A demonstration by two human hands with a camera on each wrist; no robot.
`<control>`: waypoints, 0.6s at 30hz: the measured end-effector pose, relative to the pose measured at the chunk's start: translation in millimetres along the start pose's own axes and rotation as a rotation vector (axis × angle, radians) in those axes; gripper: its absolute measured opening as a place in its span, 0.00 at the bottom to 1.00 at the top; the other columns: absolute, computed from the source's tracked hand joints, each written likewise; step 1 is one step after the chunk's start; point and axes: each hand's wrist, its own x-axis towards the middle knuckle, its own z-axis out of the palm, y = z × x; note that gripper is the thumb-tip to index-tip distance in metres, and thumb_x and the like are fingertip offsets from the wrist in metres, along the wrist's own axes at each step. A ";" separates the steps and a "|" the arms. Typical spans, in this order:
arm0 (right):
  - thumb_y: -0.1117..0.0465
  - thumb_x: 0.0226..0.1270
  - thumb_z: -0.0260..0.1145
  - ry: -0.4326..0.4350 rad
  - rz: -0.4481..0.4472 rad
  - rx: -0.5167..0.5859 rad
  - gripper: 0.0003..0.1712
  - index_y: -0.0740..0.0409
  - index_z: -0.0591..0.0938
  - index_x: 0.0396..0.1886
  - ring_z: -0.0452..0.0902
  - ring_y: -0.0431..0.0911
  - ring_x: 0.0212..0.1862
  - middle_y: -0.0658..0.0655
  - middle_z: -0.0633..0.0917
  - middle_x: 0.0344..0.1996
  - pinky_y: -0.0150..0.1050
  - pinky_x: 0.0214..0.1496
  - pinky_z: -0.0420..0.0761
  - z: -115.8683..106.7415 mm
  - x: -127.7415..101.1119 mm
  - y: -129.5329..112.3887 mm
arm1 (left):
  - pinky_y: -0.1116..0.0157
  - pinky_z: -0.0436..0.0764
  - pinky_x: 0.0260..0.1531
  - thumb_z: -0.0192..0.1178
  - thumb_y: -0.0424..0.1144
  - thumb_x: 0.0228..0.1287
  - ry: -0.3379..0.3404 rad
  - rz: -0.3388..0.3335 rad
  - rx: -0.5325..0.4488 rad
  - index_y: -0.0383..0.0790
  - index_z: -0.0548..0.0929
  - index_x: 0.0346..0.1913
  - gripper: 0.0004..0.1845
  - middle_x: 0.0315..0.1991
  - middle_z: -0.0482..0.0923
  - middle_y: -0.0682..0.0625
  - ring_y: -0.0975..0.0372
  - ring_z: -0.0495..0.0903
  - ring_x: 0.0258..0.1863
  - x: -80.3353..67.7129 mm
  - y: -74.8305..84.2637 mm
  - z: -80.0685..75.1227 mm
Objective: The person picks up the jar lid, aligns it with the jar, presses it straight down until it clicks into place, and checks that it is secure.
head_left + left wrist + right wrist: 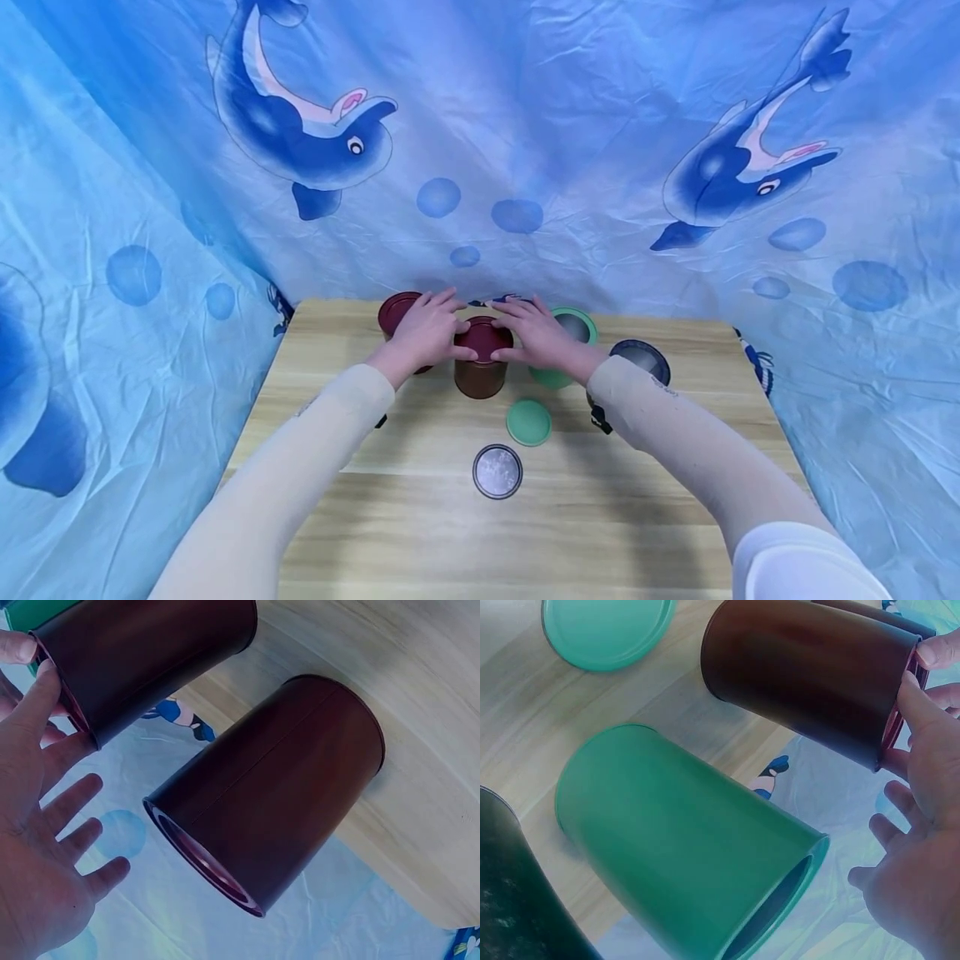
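Note:
A dark red can [480, 377] with a red lid [483, 337] stands upright at the table's middle back. My left hand [422, 332] and right hand [538, 335] flank it, with straight, spread fingers. Each hand's thumb and forefinger touch the lid's rim. In the left wrist view the left hand [34, 825] lies flat beside the lidded can [142, 652]. The right wrist view has the right hand [922, 862] beside the same can [802, 675]. Neither hand curls around anything.
An open dark red can [396, 312] [277, 787] stands behind my left hand. An open green can [576, 327] [682, 840] and a dark can [642, 358] [510, 900] stand to the right. A green lid [528, 422] [607, 626] and a silver-black lid [497, 472] lie on the wooden table [637, 517]. Blue dolphin cloth surrounds it.

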 end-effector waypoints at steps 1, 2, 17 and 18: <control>0.40 0.72 0.73 -0.005 0.003 0.000 0.37 0.58 0.82 0.71 0.56 0.61 0.84 0.59 0.67 0.82 0.70 0.83 0.50 -1.4 0.8 -0.8 | 0.40 0.58 0.81 0.66 0.71 0.67 0.002 -0.002 0.008 0.50 0.88 0.67 0.36 0.78 0.72 0.44 0.45 0.55 0.84 0.1 0.2 -0.8; 0.40 0.72 0.73 -0.010 0.004 -0.001 0.37 0.59 0.82 0.71 0.56 0.62 0.84 0.59 0.67 0.82 0.70 0.83 0.50 -3.0 1.4 -1.7 | 0.40 0.58 0.81 0.65 0.71 0.67 -0.002 -0.006 0.014 0.51 0.87 0.67 0.36 0.78 0.71 0.44 0.45 0.55 0.84 0.1 0.4 -1.4; 0.39 0.75 0.70 -0.026 0.033 -0.011 0.38 0.59 0.80 0.73 0.55 0.62 0.84 0.59 0.65 0.83 0.70 0.83 0.51 -0.4 -2.2 -6.2 | 0.38 0.59 0.79 0.62 0.71 0.69 0.011 -0.058 0.004 0.56 0.82 0.72 0.36 0.78 0.70 0.44 0.44 0.53 0.85 -8.9 2.3 2.3; 0.39 0.75 0.70 -0.017 0.030 -0.010 0.38 0.59 0.80 0.73 0.55 0.62 0.84 0.59 0.66 0.83 0.70 0.82 0.52 1.8 -2.9 -6.3 | 0.37 0.59 0.79 0.63 0.71 0.69 0.018 -0.062 -0.009 0.55 0.83 0.72 0.36 0.78 0.71 0.44 0.44 0.53 0.84 -10.5 2.7 3.7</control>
